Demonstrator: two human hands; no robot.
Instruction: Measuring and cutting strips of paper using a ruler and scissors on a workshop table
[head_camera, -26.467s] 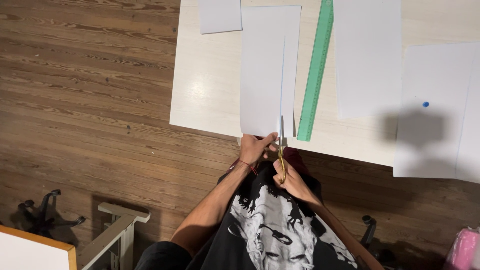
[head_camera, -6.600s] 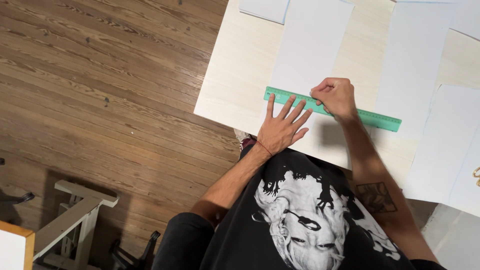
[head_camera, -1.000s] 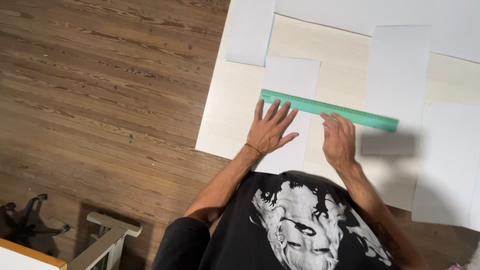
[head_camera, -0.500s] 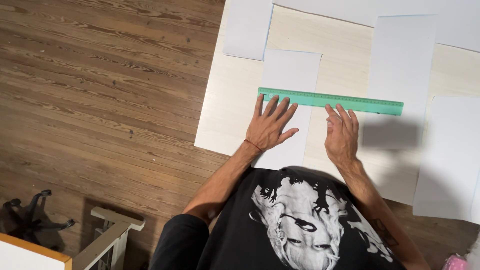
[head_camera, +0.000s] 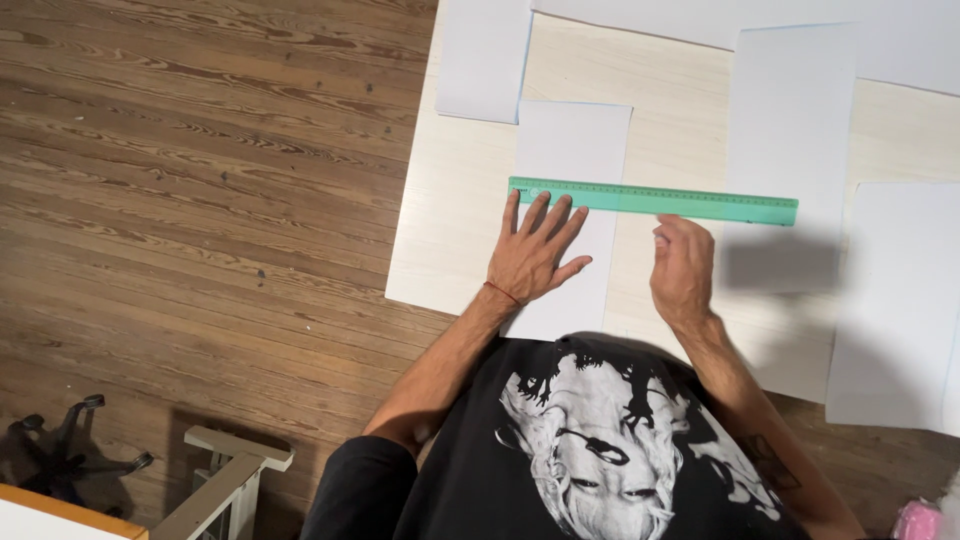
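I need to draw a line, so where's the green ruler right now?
In the head view, the green ruler lies flat across the pale table, over a white sheet, its left end under the left hand's fingertips, just above the right hand.

One head-worn camera looked steeply down from well above the pale table (head_camera: 460, 240) and wooden floor (head_camera: 200, 200)

A pale wooden table (head_camera: 470, 230) stands on a brown plank floor (head_camera: 200, 180). Several white paper sheets lie flat on it: a small sheet (head_camera: 485, 60) at the far left corner, a middle sheet (head_camera: 570, 140) reaching the near edge, a tall sheet (head_camera: 790, 120) right of it, and another sheet (head_camera: 890, 300) by the right edge. A green ruler (head_camera: 650, 200) lies across the middle and tall sheets.
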